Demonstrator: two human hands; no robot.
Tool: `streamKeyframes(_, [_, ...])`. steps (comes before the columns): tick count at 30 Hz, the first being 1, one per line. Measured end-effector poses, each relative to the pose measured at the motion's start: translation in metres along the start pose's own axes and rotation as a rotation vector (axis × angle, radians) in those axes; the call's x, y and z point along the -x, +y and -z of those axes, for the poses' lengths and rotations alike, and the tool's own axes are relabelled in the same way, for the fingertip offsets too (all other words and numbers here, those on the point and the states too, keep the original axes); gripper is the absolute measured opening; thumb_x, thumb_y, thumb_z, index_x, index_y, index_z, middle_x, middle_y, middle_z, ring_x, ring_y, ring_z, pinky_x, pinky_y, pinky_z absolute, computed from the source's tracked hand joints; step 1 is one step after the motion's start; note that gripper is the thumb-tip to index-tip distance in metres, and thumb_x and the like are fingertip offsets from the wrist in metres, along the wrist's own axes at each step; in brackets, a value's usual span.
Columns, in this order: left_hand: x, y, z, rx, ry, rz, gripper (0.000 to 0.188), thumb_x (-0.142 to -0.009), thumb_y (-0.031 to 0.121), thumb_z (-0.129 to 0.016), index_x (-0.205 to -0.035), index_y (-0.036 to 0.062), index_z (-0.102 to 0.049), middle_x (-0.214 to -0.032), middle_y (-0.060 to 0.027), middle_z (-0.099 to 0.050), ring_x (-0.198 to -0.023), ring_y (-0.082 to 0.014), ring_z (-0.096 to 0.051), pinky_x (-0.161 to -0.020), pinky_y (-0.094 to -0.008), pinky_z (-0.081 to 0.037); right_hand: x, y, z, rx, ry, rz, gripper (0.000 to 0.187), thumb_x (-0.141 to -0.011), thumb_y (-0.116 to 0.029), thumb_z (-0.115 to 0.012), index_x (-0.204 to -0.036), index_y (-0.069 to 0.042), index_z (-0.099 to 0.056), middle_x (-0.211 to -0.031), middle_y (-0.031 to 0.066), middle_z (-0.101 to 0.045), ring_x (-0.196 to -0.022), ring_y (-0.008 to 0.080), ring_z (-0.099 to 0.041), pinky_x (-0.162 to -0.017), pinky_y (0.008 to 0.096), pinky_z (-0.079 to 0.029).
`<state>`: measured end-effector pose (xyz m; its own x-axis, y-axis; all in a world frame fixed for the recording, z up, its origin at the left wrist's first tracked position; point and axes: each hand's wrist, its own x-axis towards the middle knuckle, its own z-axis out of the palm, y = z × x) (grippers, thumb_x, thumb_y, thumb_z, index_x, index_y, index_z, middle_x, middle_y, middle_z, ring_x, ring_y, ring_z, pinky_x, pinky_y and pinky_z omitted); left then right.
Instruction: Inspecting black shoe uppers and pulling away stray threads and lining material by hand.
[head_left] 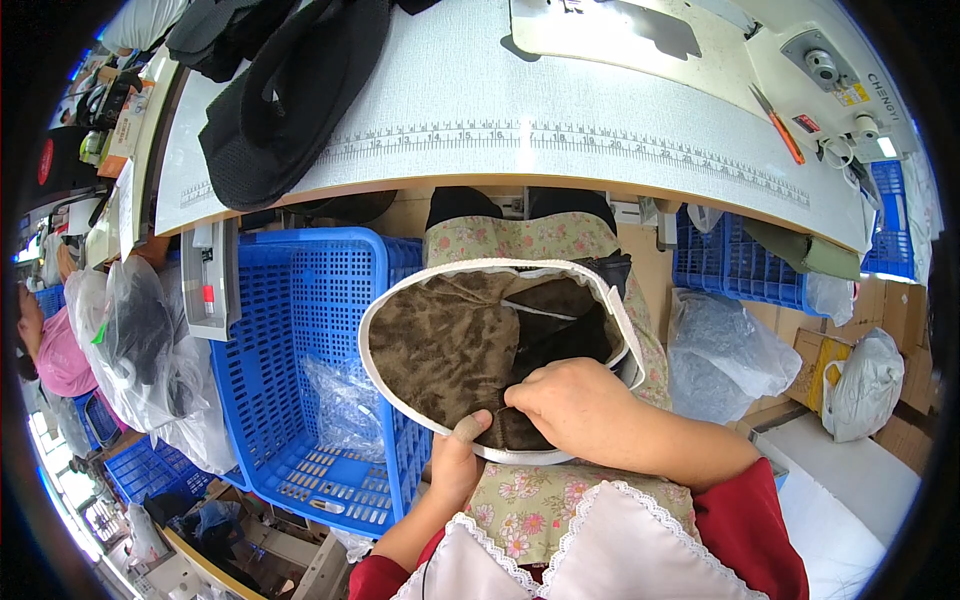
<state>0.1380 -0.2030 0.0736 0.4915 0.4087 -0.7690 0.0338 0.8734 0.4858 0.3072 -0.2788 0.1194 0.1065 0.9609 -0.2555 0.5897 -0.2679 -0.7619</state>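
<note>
Across my lap lies a shoe upper (440,340), its open side up, with brown plush lining and a white edge running round it. My left hand (458,465) grips the near edge, thumb on the inside and a tan wrap on the thumb tip; its other fingers are hidden beneath. Reaching inside from the right, my right hand (570,405) is closed in a pinch on the lining beside a seam. Whether a small thing sits between those fingertips cannot be made out. A darker part of the inside shows beyond the right hand.
A large blue basket (330,240) with clear plastic stands at my left. Ahead is a table (450,100) with a printed ruler, black uppers (290,110), orange-handled snips (780,125) and a sewing machine (810,60). Plastic bags (730,350) and blue crates (740,255) are on the right.
</note>
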Motion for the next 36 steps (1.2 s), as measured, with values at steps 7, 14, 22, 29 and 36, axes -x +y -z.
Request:
streamKeyframes(7, [0.0016,0.0028,-0.0068,-0.16,0.018,-0.109,0.048,-0.074,0.003,-0.06,-0.121,-0.0008,-0.047,-0.115,-0.0094,-0.055,-0.104,-0.021,-0.052,-0.093,-0.0316,-0.039,0.0006,0.0028,-0.0001,-0.034,0.007,-0.005,0.007,-0.073,-0.006,-0.056,-0.075,-0.003,-0.061,-0.07,0.0151,-0.059,-0.07,0.0322,-0.061,-0.064,0.0418,-0.049])
streamKeyframes(14, [0.0013,0.002,-0.0064,-0.202,0.0,-0.138,0.046,-0.075,0.006,-0.061,-0.118,-0.0011,-0.049,-0.113,-0.009,-0.056,-0.103,-0.02,-0.052,-0.093,-0.0315,-0.039,0.0002,0.005,0.0011,-0.039,0.001,0.01,0.008,-0.074,-0.009,-0.055,-0.074,-0.003,-0.061,-0.07,0.0149,-0.06,-0.07,0.0319,-0.062,-0.064,0.0419,-0.049])
streamKeyframes(22, [0.0014,0.0046,-0.0077,-0.251,-0.023,-0.148,0.046,-0.076,0.006,-0.061,-0.12,-0.0012,-0.049,-0.115,-0.0086,-0.055,-0.103,-0.0197,-0.052,-0.094,-0.0314,-0.039,-0.0011,0.0043,0.002,-0.054,-0.011,0.012,0.01,-0.076,-0.01,-0.055,-0.073,-0.003,-0.061,-0.069,0.0153,-0.06,-0.069,0.0322,-0.061,-0.063,0.0419,-0.049])
streamKeyframes(29, [0.0008,0.0029,-0.0041,-0.227,-0.015,-0.143,0.045,-0.076,0.006,-0.061,-0.119,-0.001,-0.049,-0.115,-0.0084,-0.055,-0.103,-0.0195,-0.052,-0.093,-0.031,-0.039,0.0015,0.0024,0.0003,-0.062,-0.029,0.011,0.007,-0.075,-0.009,-0.055,-0.077,-0.003,-0.06,-0.072,0.0156,-0.06,-0.071,0.0325,-0.062,-0.064,0.0417,-0.05])
streamKeyframes(36, [0.0013,0.004,-0.0052,-0.276,0.008,-0.137,0.044,-0.076,0.005,-0.061,-0.118,-0.0009,-0.05,-0.114,-0.0085,-0.056,-0.103,-0.0195,-0.052,-0.092,-0.0311,-0.039,0.0058,0.0035,-0.0038,0.161,-0.041,-0.01,0.008,-0.077,-0.01,-0.057,-0.076,-0.002,-0.055,-0.071,0.0134,-0.058,-0.069,0.0312,-0.06,-0.062,0.0405,-0.049])
